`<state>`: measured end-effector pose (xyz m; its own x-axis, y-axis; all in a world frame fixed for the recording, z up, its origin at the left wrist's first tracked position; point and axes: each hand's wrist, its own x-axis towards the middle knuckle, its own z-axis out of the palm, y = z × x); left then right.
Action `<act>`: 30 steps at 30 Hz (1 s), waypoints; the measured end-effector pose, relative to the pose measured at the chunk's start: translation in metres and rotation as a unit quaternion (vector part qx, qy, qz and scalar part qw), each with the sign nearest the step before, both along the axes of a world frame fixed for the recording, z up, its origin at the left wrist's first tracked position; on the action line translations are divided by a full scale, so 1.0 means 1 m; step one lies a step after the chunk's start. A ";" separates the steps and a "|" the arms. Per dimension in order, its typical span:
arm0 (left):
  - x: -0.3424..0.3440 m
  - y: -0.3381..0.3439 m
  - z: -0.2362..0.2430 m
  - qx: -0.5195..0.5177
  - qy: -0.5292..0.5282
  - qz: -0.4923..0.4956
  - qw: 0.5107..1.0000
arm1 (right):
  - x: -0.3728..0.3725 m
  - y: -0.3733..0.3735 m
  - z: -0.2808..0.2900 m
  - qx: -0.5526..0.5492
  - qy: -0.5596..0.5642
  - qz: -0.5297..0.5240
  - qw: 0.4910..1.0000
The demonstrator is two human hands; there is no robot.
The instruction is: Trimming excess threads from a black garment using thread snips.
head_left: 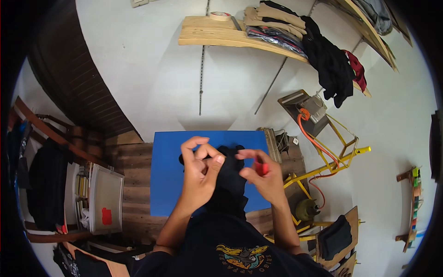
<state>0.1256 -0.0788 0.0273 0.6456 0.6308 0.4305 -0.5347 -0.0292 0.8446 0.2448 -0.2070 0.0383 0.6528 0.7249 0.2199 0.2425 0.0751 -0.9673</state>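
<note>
My left hand (pixel 199 173) is raised over the blue table, thumb and index fingertip pressed together in a pinch. Anything between those fingertips is too small to make out. Facing it, my right hand (pixel 266 181) has its thumb and index finger apart. A small red object (pixel 262 169) sits against its palm, held by the other fingers; its kind is mostly hidden. Below both hands a black cloth garment (pixel 227 184) lies bunched on the blue tabletop (pixel 166 194). My hands do not touch each other, and both seem to be above the cloth.
A wooden shelf (pixel 198 39) with folded clothes (pixel 274 21) and a tape roll (pixel 220 16) hangs on the far wall. At right stands a yellow metal frame (pixel 318 173) with an orange hose (pixel 314 141) and gas cylinder (pixel 306 210). A white cabinet (pixel 107 203) is at left.
</note>
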 end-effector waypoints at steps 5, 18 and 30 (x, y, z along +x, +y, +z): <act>0.014 -0.006 -0.012 0.035 0.014 -0.002 0.999 | 0.004 0.005 -0.005 -0.022 -0.093 0.006 0.995; -0.029 0.010 0.001 0.532 0.131 0.255 0.797 | 0.013 -0.039 0.020 0.125 0.068 -0.093 0.985; -0.016 0.001 -0.039 0.177 0.107 0.088 0.974 | 0.029 -0.050 0.026 0.158 0.126 -0.128 0.971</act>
